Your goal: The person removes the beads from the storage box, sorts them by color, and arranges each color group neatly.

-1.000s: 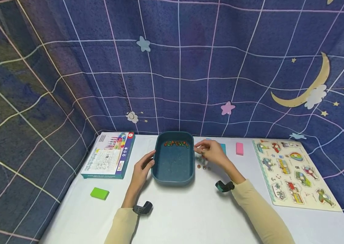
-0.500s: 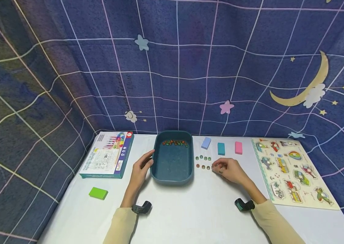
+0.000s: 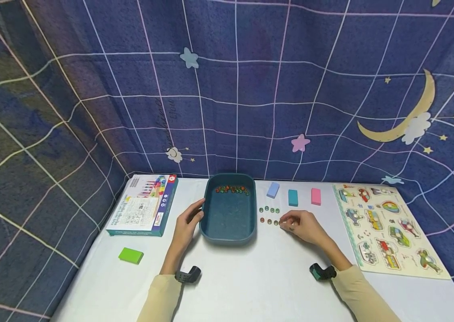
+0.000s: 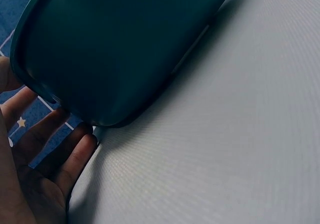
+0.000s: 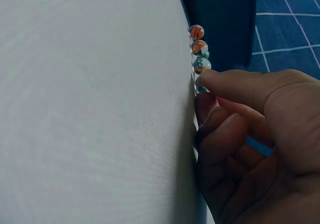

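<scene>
A dark teal plastic bin (image 3: 229,223) stands mid-table, with a line of red and green marbles (image 3: 232,189) at its far end. Against its left side rests my left hand (image 3: 187,224); in the left wrist view the fingers (image 4: 75,161) are fairly straight, tips at the outer wall. To the bin's right lie two short rows of marbles, a green row (image 3: 269,209) behind a reddish one (image 3: 269,222). My right hand (image 3: 302,226) is at the right end of the nearer row. The right wrist view shows its thumb and finger pinching a marble (image 5: 200,84), partly hidden, beside several others.
Lilac (image 3: 273,190), teal (image 3: 293,197) and pink (image 3: 316,196) blocks lie behind the marbles. A wooden picture puzzle (image 3: 389,228) is at the right. A craft box (image 3: 142,205) and a green block (image 3: 131,255) lie left. A patterned curtain (image 3: 235,112) hangs behind.
My right hand has come from the bin's right rim, rightward and nearer me, to the end of the front marble row, uncovering the marbles and blocks. My left hand has stayed at the bin.
</scene>
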A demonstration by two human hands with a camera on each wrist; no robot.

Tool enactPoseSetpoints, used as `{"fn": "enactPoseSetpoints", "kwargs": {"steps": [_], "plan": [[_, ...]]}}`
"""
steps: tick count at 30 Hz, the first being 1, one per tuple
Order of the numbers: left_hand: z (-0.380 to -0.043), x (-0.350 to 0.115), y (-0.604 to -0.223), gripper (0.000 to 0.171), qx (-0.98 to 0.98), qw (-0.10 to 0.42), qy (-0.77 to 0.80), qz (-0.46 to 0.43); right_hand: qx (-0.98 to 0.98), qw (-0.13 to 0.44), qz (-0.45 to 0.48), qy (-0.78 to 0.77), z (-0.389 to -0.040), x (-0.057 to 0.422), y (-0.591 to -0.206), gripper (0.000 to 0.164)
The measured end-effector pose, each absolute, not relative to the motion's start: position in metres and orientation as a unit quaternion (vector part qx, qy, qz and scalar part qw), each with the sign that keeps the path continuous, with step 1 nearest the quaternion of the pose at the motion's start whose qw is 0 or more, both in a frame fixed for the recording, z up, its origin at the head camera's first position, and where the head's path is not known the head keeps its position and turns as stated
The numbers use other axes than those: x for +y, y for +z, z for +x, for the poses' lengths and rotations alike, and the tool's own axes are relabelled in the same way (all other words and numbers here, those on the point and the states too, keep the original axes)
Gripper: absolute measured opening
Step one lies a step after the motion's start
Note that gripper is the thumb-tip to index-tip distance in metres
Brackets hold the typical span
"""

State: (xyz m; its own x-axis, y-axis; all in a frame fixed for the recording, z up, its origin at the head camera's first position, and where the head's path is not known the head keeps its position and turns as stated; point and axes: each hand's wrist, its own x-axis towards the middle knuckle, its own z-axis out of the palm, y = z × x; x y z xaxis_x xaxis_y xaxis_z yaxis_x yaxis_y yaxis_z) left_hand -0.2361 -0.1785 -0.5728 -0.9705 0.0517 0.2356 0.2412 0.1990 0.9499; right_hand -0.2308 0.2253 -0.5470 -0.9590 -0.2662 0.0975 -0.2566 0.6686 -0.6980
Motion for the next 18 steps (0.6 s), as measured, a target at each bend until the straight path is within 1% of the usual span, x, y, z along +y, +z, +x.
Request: {"fn": "enactPoseSetpoints", "kwargs": {"steps": [6, 10, 15, 18], "plan": [[-0.236, -0.177, -0.574, 0.042, -0.768, 0.076, -0.629, -0.095, 0.903, 0.012, -0.133, -0.408, -0.232, 0.225, -0.540, 0.011], [-0.237, -0.177, -0.576, 0.041, -0.766, 0.077, -0.631, -0.093, 0.897, 0.011, -0.137, -0.420, -0.238, 0.218, -0.528, 0.016], [-0.236, -0.178, -0.575, 0.041, -0.767, 0.077, -0.630, -0.087, 0.886, 0.009, -0.142, -0.442, -0.254, 0.192, -0.500, 0.020], [-0.236, -0.177, -0.574, 0.041, -0.769, 0.079, -0.629, -0.087, 0.870, 0.023, -0.154, -0.468, -0.266, 0.170, -0.482, 0.025]]}}
